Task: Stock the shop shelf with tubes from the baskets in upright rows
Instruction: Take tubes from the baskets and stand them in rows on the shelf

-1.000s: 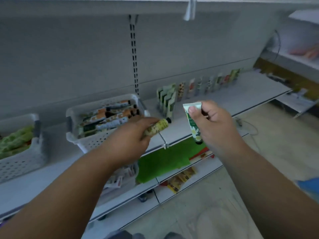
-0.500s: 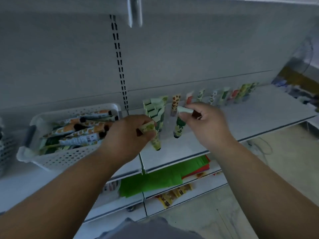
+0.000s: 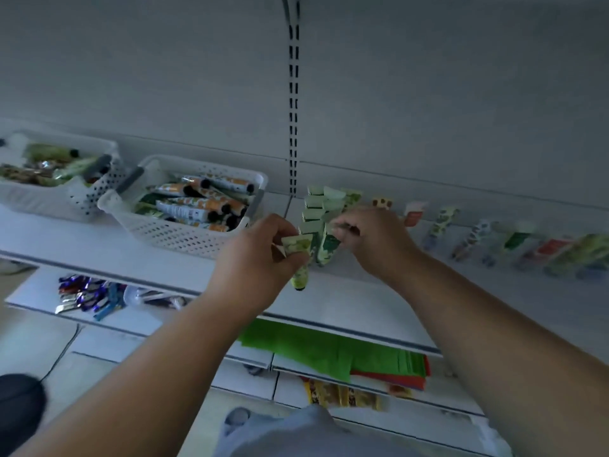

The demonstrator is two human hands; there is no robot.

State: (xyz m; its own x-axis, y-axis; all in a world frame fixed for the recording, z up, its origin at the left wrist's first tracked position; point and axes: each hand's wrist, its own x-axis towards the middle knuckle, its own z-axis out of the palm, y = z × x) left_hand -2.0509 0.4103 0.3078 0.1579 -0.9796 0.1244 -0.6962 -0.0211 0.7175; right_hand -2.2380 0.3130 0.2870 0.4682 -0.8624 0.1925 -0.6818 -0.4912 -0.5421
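Left hand pinches a pale yellow-green tube, cap down, above the white metal shelf. Right hand pinches a green-and-white tube at the near end of the upright green row.

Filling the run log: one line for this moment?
left hand: holds yellow-green tube | right hand: sets green tube upright | shelf

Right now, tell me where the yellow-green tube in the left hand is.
In the head view, mid-frame: the left hand grips the yellow-green tube, cap down over the shelf, just in front of the green upright row, right of the nearer basket.
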